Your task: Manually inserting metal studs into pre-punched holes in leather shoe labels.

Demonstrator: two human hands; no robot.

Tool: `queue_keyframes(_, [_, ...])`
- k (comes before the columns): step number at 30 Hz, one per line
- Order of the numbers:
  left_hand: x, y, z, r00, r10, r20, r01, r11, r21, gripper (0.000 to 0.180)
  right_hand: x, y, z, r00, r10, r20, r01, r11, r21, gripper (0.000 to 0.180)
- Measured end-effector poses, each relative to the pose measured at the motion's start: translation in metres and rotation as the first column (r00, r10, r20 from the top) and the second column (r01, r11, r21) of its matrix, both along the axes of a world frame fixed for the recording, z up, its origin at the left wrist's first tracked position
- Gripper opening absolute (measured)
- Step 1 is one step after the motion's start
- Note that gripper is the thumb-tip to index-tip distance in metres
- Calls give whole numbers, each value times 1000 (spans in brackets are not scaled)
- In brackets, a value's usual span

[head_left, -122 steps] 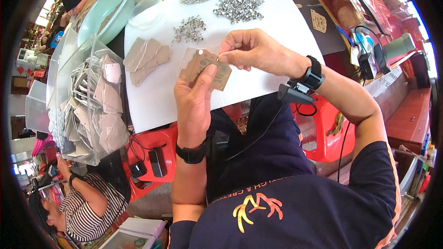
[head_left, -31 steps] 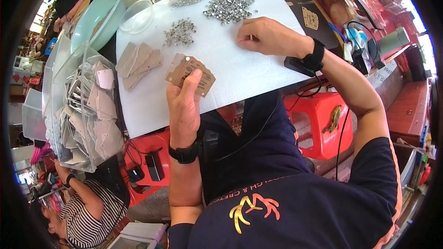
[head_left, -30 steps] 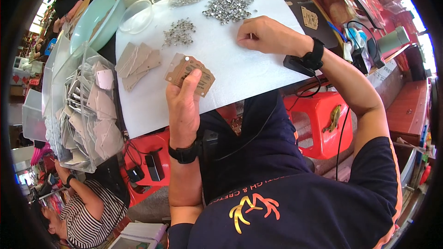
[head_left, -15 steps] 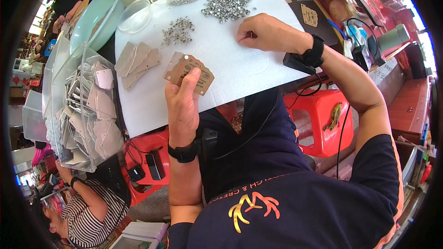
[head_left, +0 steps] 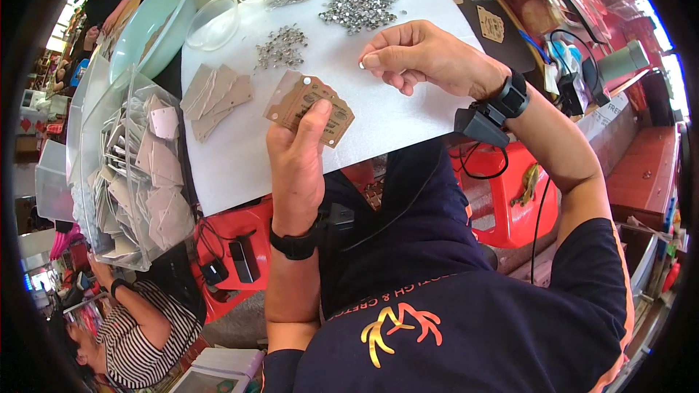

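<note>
In my left hand (head_left: 297,167) is a brown printed card (head_left: 309,108) with a notched edge and small holes, pinned under the thumb. A clear plastic piece (head_left: 280,94) shows at the card's left edge. My right hand (head_left: 419,58) is just up and to the right of the card, not touching it. Its thumb and index finger pinch a tiny silver metal piece (head_left: 362,65), while the other fingers curl loosely. Beyond the card lies a small scatter of silver metal pieces (head_left: 280,47); a larger heap (head_left: 357,4) spills from a plastic bag farther back.
A white sheet (head_left: 240,175) covers the table. Grey-brown cards (head_left: 215,98) lie at its left, beside a clear bin (head_left: 142,182) full of cards. A pale green basin (head_left: 164,36) and a clear round lid (head_left: 213,23) stand behind. A person in stripes (head_left: 145,335) sits lower left.
My right hand has moved left toward the card and turned, so the metal piece now shows at its fingertips. My left hand and the card have shifted slightly right.
</note>
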State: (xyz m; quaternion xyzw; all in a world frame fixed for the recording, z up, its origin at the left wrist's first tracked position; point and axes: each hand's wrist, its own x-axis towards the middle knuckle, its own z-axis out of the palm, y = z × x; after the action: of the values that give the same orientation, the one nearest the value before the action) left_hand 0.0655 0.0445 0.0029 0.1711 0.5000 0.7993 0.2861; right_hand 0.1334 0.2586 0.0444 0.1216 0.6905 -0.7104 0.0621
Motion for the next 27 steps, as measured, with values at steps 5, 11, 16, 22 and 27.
queue_keyframes(5, [2,3,-2,999,42,-20,-41,999,23,24,3,-22,-1,990,20,-142,-2,992,125,17])
queue_keyframes(11, [3,4,-4,997,56,-47,-55,998,31,24,8,-42,-10,967,-1,-254,46,985,168,16])
queue_keyframes(16, [2,4,-7,995,81,-62,-78,996,46,24,5,-52,-18,943,-47,-330,125,967,221,16])
queue_keyframes(22, [5,3,-7,983,117,-142,-114,993,30,22,2,-57,-25,896,-64,-439,235,907,349,13])
queue_keyframes(27, [7,3,-5,960,153,-235,-162,987,-18,19,5,-60,-19,909,-24,-417,225,868,442,9])
